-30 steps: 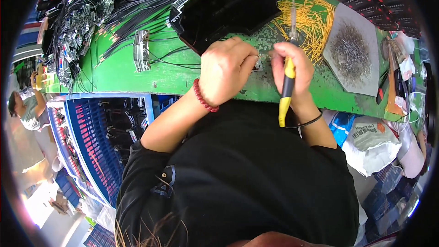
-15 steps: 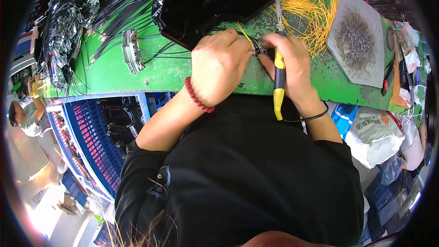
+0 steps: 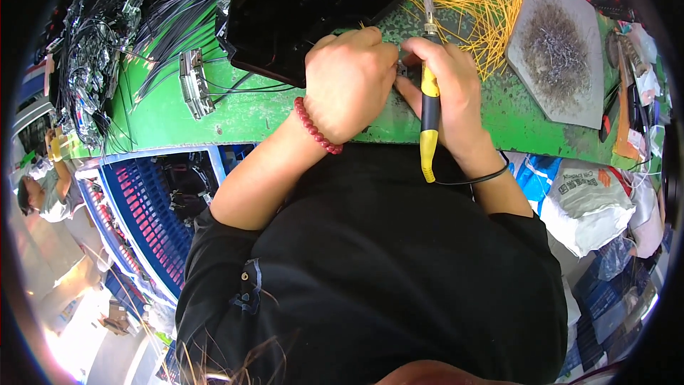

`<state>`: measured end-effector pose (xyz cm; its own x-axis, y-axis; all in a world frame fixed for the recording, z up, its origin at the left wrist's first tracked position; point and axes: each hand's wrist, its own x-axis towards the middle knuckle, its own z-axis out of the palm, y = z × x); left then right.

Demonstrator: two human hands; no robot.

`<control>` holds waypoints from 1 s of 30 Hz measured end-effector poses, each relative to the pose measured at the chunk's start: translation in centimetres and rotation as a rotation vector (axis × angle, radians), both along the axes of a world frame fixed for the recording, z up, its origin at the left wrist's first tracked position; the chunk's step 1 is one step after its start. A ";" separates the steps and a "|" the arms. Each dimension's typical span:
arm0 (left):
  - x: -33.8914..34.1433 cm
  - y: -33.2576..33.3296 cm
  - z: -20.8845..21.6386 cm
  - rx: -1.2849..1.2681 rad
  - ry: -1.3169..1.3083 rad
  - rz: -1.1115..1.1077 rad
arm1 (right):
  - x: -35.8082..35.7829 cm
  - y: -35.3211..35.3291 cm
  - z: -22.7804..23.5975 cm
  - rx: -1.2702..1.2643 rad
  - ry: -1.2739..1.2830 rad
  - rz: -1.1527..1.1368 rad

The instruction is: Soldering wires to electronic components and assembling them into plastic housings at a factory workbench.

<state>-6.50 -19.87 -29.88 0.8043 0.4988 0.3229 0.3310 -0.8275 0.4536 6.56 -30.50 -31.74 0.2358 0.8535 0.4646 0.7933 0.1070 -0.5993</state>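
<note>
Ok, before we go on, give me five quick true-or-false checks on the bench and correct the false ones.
1. The right hand holds the yellow-and-black soldering iron. True.
2. The soldering iron's metal end points toward the person's body. False: it points away, toward the far side of the bench.
3. The red beaded bracelet is on the right wrist. False: it is on the left wrist.
4. The yellow wires lie left of the gray plate. True.
5. The black casing sits right of the yellow wires. False: it sits left of them.

Green workbench [image 3: 160, 122]: scuffed
Left: black cables [image 3: 178, 28], silvery module [image 3: 193, 84]
Middle: black plastic casing [image 3: 306, 14]
Right: yellow wires [image 3: 491, 25], grey board [image 3: 578, 115] bearing scraps [image 3: 554, 50]
</note>
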 end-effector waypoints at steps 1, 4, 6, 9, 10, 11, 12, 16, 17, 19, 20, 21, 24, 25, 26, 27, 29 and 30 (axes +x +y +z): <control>0.2 0.1 0.1 0.013 0.037 -0.011 | 0.1 0.0 -0.1 -0.001 0.004 -0.003; 0.7 0.2 0.4 0.029 0.078 -0.033 | 0.6 -0.5 -1.1 0.080 0.246 -0.038; 0.7 0.2 0.5 0.022 0.099 -0.032 | 1.5 -1.7 0.4 0.064 0.546 -0.059; 0.8 0.2 0.5 0.015 0.107 -0.046 | 4.8 -5.2 2.9 -0.037 0.567 -0.098; 0.9 0.2 0.5 0.017 0.103 -0.047 | 5.9 -6.4 2.9 -0.037 0.627 -0.145; 1.0 0.1 0.5 0.005 0.098 -0.042 | 6.8 -7.7 2.6 0.021 0.622 -0.184; 1.1 0.1 0.6 -0.026 0.092 -0.041 | 7.8 -9.0 2.1 0.125 0.627 -0.227; 1.1 0.4 1.3 -0.120 0.153 -0.040 | 10.9 -13.2 0.9 0.357 0.704 -0.448; 1.2 0.4 1.1 -0.106 0.156 -0.033 | 12.0 -14.2 1.0 0.369 0.701 -0.474; 1.0 0.1 1.2 -0.131 0.167 -0.019 | 12.9 -13.3 0.6 0.540 0.811 -0.603; 0.9 0.1 1.4 -0.174 0.207 0.007 | 14.2 -13.9 0.0 0.559 0.852 -0.586; 0.8 0.1 1.6 -0.184 0.211 0.009 | 15.0 -14.4 -0.3 0.582 0.900 -0.572; 1.0 0.1 1.7 -0.193 0.188 -0.014 | 16.0 -14.7 -0.2 0.514 0.698 -0.710; 1.2 0.1 1.6 -0.200 0.185 -0.013 | 16.2 -14.7 -0.4 0.506 0.615 -0.736; 1.2 0.1 1.6 -0.199 0.186 -0.010 | 16.3 -14.6 -0.4 0.506 0.617 -0.734; 1.3 0.0 1.6 -0.203 0.184 -0.006 | 16.3 -14.5 -0.5 0.521 0.642 -0.739; 1.3 -0.1 1.6 -0.206 0.184 0.002 | 16.5 -14.4 -0.8 0.536 0.671 -0.741; 1.4 -0.2 1.6 -0.217 0.178 0.008 | 16.6 -14.4 -1.0 0.527 0.664 -0.760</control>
<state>-5.14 -20.03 -28.24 0.8343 0.5478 0.0621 0.4278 -0.7144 0.5538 23.19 -44.90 -32.74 0.9420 0.1202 0.3133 0.3029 0.0969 -0.9481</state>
